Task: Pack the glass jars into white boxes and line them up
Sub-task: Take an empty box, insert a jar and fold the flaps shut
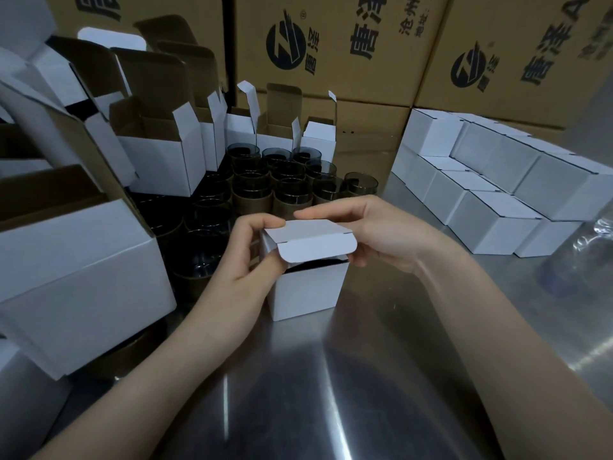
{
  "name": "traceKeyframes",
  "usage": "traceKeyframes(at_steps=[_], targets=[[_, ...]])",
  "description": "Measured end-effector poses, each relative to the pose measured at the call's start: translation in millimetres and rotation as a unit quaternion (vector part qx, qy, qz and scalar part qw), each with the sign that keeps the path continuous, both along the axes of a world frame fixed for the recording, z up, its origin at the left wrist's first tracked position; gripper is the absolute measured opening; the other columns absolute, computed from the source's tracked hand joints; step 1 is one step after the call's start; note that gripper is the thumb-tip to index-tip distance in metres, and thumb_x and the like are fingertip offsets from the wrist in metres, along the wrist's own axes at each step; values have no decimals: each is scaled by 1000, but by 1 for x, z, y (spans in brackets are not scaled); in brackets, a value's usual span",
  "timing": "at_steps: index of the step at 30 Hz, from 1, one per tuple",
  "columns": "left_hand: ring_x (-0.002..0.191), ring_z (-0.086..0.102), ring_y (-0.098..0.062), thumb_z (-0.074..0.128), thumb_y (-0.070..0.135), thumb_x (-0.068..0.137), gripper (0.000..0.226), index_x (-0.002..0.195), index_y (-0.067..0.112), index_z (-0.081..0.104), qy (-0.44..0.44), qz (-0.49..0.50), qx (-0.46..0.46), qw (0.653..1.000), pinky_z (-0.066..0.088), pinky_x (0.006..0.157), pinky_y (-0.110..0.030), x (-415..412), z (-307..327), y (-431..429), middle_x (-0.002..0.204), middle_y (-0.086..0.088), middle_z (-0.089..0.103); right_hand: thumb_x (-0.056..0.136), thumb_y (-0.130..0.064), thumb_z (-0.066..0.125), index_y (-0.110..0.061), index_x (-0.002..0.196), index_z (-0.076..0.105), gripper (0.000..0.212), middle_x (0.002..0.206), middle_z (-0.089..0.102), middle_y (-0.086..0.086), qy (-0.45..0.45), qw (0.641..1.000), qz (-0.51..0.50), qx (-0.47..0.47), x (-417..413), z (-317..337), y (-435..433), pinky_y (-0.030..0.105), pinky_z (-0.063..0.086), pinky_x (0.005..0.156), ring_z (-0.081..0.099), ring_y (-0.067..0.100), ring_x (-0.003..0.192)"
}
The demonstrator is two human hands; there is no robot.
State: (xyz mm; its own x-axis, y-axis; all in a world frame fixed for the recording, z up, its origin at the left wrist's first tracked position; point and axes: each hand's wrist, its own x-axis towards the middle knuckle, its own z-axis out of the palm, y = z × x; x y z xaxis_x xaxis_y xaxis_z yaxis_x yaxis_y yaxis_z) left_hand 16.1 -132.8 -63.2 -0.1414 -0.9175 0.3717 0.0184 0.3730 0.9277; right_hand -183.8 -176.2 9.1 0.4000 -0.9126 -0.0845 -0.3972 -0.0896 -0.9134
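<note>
Two hands on one small white cardboard box [308, 290], standing on the steel tabletop [365, 376]. Left hand [252, 247]: fingers [262, 224] curled round its left side, thumb under the tuck flap [318, 249]. Right hand [374, 234] pinches the lid edge. Dark glass jar [318, 263] inside, rim showing in the gap. Risk, as I judge it: flap snags that rim and creases; a hard push tips the box.

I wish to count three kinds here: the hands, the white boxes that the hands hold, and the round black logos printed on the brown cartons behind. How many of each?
Hands: 2, the left hand and the right hand
Held white box: 1
Printed round black logos: 2
Total: 5
</note>
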Motion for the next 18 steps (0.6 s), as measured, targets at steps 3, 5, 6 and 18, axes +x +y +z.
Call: traceKeyframes(at_steps=[3,5,6,18], targets=[[98,64,5,58,51,81,24,104,46,55,-6,-3,-5,1000,51,75,-13,-1,4,5,106,23,66,98,-8,55,-35,112,72,35,114,70,7,-9,999,37,23,-5,4,3,19,45,43,55,10,60],[93,61,11,56,46,86,16,102,47,54,-17,-2,1,1000,47,71,-6,-2,6,8,102,27,64,98,-3,51,-31,116,71,39,121,66,14,-20,997,48,51,-9,6,4,21,48,47,55,13,63],[92,60,12,54,41,91,12,102,46,53,-19,0,9,1000,46,71,-6,-3,7,9,101,27,64,98,-2,47,-30,116,71,41,124,64,19,-23,997,48,63,-9,7,4,23,49,48,55,15,64],[113,59,-5,47,56,83,27,98,40,62,20,-4,84,996,46,98,-30,-1,16,18,115,15,65,74,-32,77,-36,130,58,59,94,56,10,66,994,88,5,-12,6,6,28,48,53,56,15,70]])
